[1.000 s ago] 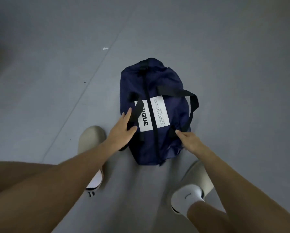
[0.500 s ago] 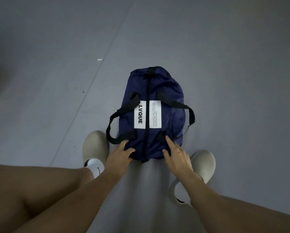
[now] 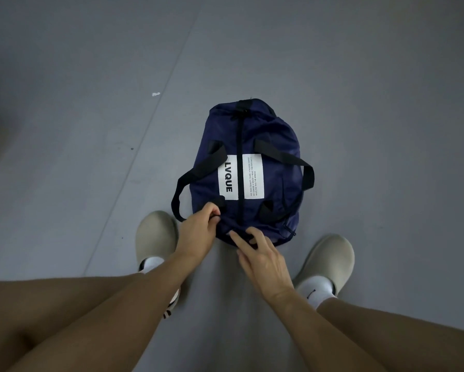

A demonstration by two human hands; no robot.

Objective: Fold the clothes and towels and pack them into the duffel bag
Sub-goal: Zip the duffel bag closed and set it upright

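The floor (image 3: 359, 103) is smooth grey with a faint seam running diagonally through the left half of the frame and one small white scrap (image 3: 156, 94) at upper left. One navy-blue fabric duffel bag (image 3: 273, 189) lies at centre, lengthwise away from me, its dark zip (image 3: 240, 162) running down the middle. I count two black webbing handles, one looping out on the left (image 3: 187, 181) and one on the right (image 3: 306, 173), and two white rectangular labels (image 3: 228, 181) either side of the zip. My two beige rubber clogs (image 3: 155, 234) stand just below the bag, with two white socks (image 3: 316, 288).

Both forearms reach up from the lower frame. My left hand (image 3: 198, 234) has its fingers curled, pinching the bag's fabric at its near end. My right hand (image 3: 265, 264) lies palm down, fingers loosely spread, tips on the same end; I cannot tell whether they pinch anything.
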